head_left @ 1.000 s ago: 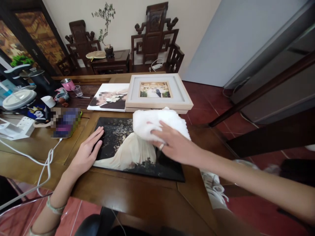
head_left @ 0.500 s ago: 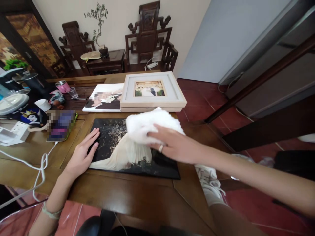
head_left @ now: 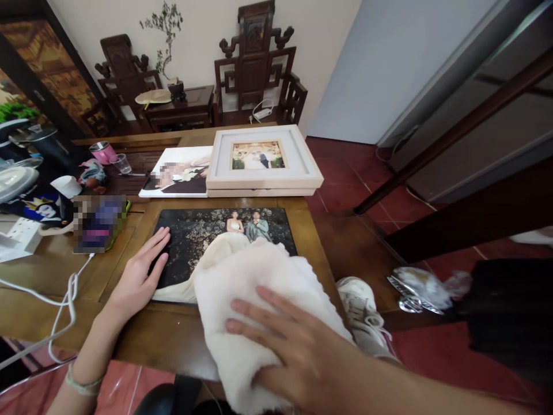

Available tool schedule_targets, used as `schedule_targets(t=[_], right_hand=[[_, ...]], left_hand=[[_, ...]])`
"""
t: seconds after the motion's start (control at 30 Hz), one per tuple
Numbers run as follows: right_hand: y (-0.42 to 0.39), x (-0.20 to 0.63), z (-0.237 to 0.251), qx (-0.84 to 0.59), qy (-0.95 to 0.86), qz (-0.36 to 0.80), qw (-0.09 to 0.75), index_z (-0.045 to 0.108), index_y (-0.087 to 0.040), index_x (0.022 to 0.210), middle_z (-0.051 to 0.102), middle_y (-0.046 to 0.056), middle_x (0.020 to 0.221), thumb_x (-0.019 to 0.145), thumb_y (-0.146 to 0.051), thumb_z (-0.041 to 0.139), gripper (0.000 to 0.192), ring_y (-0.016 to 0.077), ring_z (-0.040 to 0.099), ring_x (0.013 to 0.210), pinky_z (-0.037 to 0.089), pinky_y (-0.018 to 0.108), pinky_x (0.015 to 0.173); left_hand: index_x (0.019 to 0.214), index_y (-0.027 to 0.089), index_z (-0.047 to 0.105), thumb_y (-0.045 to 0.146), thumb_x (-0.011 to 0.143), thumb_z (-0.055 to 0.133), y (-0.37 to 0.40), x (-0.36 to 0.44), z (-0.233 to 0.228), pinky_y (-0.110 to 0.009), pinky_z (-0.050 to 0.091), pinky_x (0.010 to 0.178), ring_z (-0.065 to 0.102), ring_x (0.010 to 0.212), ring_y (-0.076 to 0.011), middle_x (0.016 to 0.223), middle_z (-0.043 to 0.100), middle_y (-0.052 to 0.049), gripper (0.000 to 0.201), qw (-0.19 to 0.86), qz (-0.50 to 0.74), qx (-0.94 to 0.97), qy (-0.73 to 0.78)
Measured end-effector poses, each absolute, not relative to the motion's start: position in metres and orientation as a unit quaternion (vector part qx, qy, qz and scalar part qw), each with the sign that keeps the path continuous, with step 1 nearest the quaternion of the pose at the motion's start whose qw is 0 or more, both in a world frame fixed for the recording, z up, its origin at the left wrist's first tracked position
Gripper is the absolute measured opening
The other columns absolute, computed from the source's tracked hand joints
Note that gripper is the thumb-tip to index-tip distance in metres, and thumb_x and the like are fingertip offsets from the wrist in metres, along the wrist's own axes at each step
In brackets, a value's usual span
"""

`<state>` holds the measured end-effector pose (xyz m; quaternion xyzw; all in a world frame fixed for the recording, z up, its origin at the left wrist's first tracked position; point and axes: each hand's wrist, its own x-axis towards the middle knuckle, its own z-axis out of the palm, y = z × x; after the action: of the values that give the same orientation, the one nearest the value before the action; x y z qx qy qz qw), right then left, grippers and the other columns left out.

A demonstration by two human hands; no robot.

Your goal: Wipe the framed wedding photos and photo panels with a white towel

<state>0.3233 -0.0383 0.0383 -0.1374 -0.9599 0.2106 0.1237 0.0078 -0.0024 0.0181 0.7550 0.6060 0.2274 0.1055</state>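
A dark wedding photo panel [head_left: 181, 242], showing two people and a long pale dress, lies flat on the wooden table. My left hand [head_left: 140, 268] rests on its left edge, fingers stretched out. My right hand [head_left: 287, 346] holds a fluffy white cloth [head_left: 246, 282], its fingers spread across the top. The cloth covers the lower right part of the panel and hangs past the table's front edge. My right thumb is partly hidden by the cloth's fold.
Behind the panel sit a pale framed photo box [head_left: 263, 184] and a white-edged photo print [head_left: 185, 178]. At the left are a phone [head_left: 101, 225], a white cable [head_left: 71, 294], a power strip [head_left: 19, 239] and a pink cup [head_left: 102, 153]. A shoe [head_left: 358, 300] shows beside the table.
My right hand has drawn the cloth from the panel's upper middle down toward me, uncovering the two pictured people. My left hand stays on the panel's left edge.
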Motion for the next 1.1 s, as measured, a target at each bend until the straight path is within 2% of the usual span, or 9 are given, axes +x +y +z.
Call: schedule_targets(t=[0.13,0.3,0.37,0.47,0.57,0.7,0.87,0.97,1.1], right_hand=[[0.001,0.326,0.037,-0.197,-0.955,0.18,0.13,0.067,-0.022,0.106,0.05,0.01,0.141,0.074,-0.02,0.059,0.032,0.0278,0.037,0.135,0.025,0.055,0.112],[0.075,0.341,0.035,-0.303,-0.93,0.095,0.186,0.065,-0.018,0.107,0.063,0.013,0.124,0.089,-0.016,0.045,0.027,0.0268,0.047,0.128,0.033,0.054,0.109],[0.082,0.346,0.033,-0.302,-0.93,0.082,0.19,0.065,-0.017,0.103,0.064,0.013,0.122,0.089,-0.016,0.044,0.025,0.0282,0.047,0.128,0.033,0.055,0.109],[0.057,0.347,0.029,-0.259,-0.947,0.086,0.172,0.067,-0.016,0.099,0.056,0.017,0.132,0.081,-0.015,0.052,0.023,0.0315,0.038,0.134,0.026,0.06,0.11],[0.006,0.34,0.026,-0.187,-0.958,0.126,0.175,0.069,-0.019,0.095,0.05,0.014,0.14,0.074,-0.018,0.059,0.023,0.0332,0.031,0.138,0.018,0.062,0.112],[-0.034,0.327,0.031,-0.098,-0.969,0.171,0.148,0.069,-0.022,0.088,0.051,0.01,0.14,0.074,-0.027,0.062,0.016,0.0317,0.032,0.137,0.009,0.058,0.115],[0.009,0.315,0.036,-0.119,-0.968,0.19,0.11,0.066,-0.019,0.107,0.05,0.012,0.141,0.074,-0.025,0.059,0.034,0.0291,0.033,0.137,0.017,0.057,0.114],[0.053,0.312,0.034,-0.2,-0.957,0.156,0.141,0.064,-0.016,0.109,0.056,0.014,0.133,0.083,-0.02,0.05,0.03,0.0264,0.038,0.135,0.023,0.055,0.113],[0.08,0.304,0.029,-0.305,-0.92,0.136,0.207,0.063,-0.017,0.108,0.062,0.011,0.126,0.092,-0.02,0.04,0.028,0.0247,0.044,0.131,0.026,0.052,0.113]], left_hand=[[0.135,0.016,0.049,0.042,0.095,0.038,-0.003,0.008,0.018,-0.044,0.027,0.115,0.037,0.137,-0.0235,0.146,0.044,-0.008,0.048,0.106,0.23,0.757,0.602],[0.135,0.017,0.049,0.041,0.096,0.038,-0.003,0.005,0.017,-0.045,0.027,0.115,0.036,0.137,-0.0237,0.146,0.043,-0.008,0.048,0.105,0.232,0.76,0.598],[0.135,0.017,0.049,0.041,0.096,0.038,-0.003,0.005,0.017,-0.046,0.028,0.115,0.036,0.137,-0.0241,0.146,0.043,-0.008,0.048,0.107,0.233,0.76,0.597],[0.135,0.016,0.049,0.041,0.096,0.038,-0.003,0.005,0.017,-0.046,0.028,0.115,0.037,0.137,-0.0239,0.146,0.043,-0.009,0.048,0.109,0.234,0.76,0.597],[0.135,0.016,0.048,0.041,0.096,0.038,-0.002,0.005,0.017,-0.046,0.027,0.115,0.036,0.137,-0.0236,0.147,0.043,-0.009,0.048,0.111,0.232,0.758,0.6],[0.136,0.016,0.048,0.041,0.096,0.037,-0.002,0.006,0.017,-0.047,0.026,0.115,0.035,0.138,-0.0239,0.147,0.042,-0.009,0.048,0.113,0.225,0.756,0.604],[0.135,0.017,0.048,0.041,0.096,0.038,-0.002,0.006,0.017,-0.047,0.026,0.115,0.036,0.137,-0.0236,0.147,0.043,-0.008,0.048,0.112,0.229,0.759,0.599],[0.135,0.016,0.049,0.041,0.096,0.039,-0.003,0.005,0.018,-0.046,0.027,0.115,0.036,0.137,-0.0238,0.146,0.043,-0.009,0.048,0.113,0.232,0.758,0.599],[0.135,0.015,0.048,0.041,0.096,0.038,-0.004,0.005,0.019,-0.045,0.027,0.115,0.036,0.137,-0.0244,0.146,0.043,-0.01,0.048,0.114,0.23,0.758,0.6]])
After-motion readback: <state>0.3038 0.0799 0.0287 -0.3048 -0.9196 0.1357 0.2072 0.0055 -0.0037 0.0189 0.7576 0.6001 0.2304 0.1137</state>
